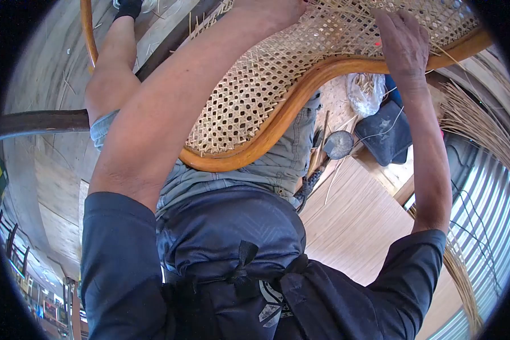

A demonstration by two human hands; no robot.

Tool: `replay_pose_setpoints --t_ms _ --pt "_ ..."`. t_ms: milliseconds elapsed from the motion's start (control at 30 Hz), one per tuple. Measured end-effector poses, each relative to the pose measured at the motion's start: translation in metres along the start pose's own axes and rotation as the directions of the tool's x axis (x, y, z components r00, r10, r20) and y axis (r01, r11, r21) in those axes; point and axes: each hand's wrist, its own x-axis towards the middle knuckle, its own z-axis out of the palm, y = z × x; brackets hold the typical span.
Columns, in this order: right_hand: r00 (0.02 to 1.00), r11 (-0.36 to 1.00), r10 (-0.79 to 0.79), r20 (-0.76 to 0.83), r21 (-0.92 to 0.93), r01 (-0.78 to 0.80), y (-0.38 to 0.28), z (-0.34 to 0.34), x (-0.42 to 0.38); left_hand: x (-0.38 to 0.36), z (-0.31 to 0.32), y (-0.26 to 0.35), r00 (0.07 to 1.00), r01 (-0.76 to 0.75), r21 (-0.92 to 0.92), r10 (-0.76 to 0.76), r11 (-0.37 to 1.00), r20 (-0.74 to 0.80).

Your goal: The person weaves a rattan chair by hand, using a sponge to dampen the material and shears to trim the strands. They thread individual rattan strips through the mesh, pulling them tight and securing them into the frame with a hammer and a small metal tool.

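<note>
A woven cane sheet (241, 96) in a curved wooden frame (289, 110) is rested over the shorts (289, 147), stretching from the near middle to the far right. The right hand (403, 42) is laid on the weave with fingers bent, but whether a strand is pinched cannot be told; the left hand (273, 10) is cut off at the far edge, so its grip cannot be told. On the right, a plastic bag (364, 95) and a bundle of strips (476, 113) are seen.
</note>
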Motion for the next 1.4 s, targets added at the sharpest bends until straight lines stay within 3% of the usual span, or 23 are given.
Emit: replay_pose_setpoints --t_ms 100,200,300,400,467,533,600,667,733,833,867,1000,1100,1200,1300,1400 --pt "0.999 0.998 -0.041 -0.028 0.036 0.042 0.01 0.006 0.001 -0.002 -0.008 -0.001 0.992 0.055 -0.032 -0.051 0.998 0.114" --pt "0.997 0.996 -0.055 -0.053 0.069 0.059 0.012 0.009 0.002 -0.011 -0.018 -0.001 0.997 -0.012 -0.071 0.018 0.997 0.08" --pt "0.997 0.994 -0.05 -0.065 0.091 0.056 0.011 0.004 0.007 -0.007 0.002 -0.006 0.991 0.133 -0.151 -0.128 0.979 0.046" --pt "0.99 0.978 -0.012 -0.14 0.204 0.041 0.003 -0.008 0.016 -0.007 0.006 -0.014 0.954 0.16 -0.019 -0.149 0.987 0.26" --pt "0.979 0.97 0.023 -0.202 0.243 0.028 -0.001 -0.011 0.023 -0.02 0.031 -0.016 0.995 0.075 -0.069 -0.079 0.995 -0.062" --pt "0.97 0.974 0.046 -0.238 0.225 0.009 -0.006 -0.012 0.023 -0.028 0.028 -0.009 0.996 0.065 -0.056 -0.068 0.996 -0.058" --pt "0.967 0.928 0.122 -0.226 0.372 -0.03 -0.013 -0.02 0.021 -0.021 0.009 -0.006 0.963 0.119 0.03 -0.123 0.992 0.24" --pt "0.952 0.812 0.194 -0.235 0.583 -0.022 -0.03 -0.005 0.015 -0.029 -0.005 -0.002 0.964 0.092 0.042 -0.1 0.995 0.247" --pt "0.989 0.927 0.131 -0.069 0.361 -0.098 -0.062 -0.015 0.024 -0.041 -0.011 0.001 0.978 0.085 0.043 -0.092 0.995 0.188" --pt "0.99 0.876 0.031 -0.135 0.482 0.038 -0.08 -0.022 0.026 -0.055 -0.012 0.007 0.996 0.081 0.025 -0.082 0.996 0.043" --pt "0.998 0.836 0.049 -0.042 0.548 -0.018 -0.075 -0.021 0.022 -0.057 -0.016 0.01 0.997 0.074 0.026 -0.075 0.997 0.022" --pt "0.993 0.871 0.117 -0.022 0.482 -0.092 -0.056 -0.009 0.002 -0.04 -0.006 0.013 0.998 -0.023 0.028 0.025 0.999 -0.062" --pt "0.976 0.834 0.21 -0.064 0.533 -0.144 -0.037 0.009 -0.01 -0.021 -0.013 0.03 0.997 -0.038 -0.07 0.043 0.997 0.069" --pt "0.932 0.828 0.36 0.035 0.449 -0.336 -0.026 0.012 -0.016 -0.004 0.012 0.026 0.958 -0.267 0.029 0.268 0.963 -0.101" --pt "0.897 0.821 0.414 0.154 0.362 -0.441 -0.03 0.003 -0.011 0.006 0.001 0.033 0.989 -0.129 -0.306 0.101 0.943 -0.104" --pt "0.888 0.765 0.42 0.185 0.455 -0.456 -0.028 -0.001 -0.01 0.021 0.005 0.032 0.991 -0.131 -0.261 0.12 0.957 -0.055"
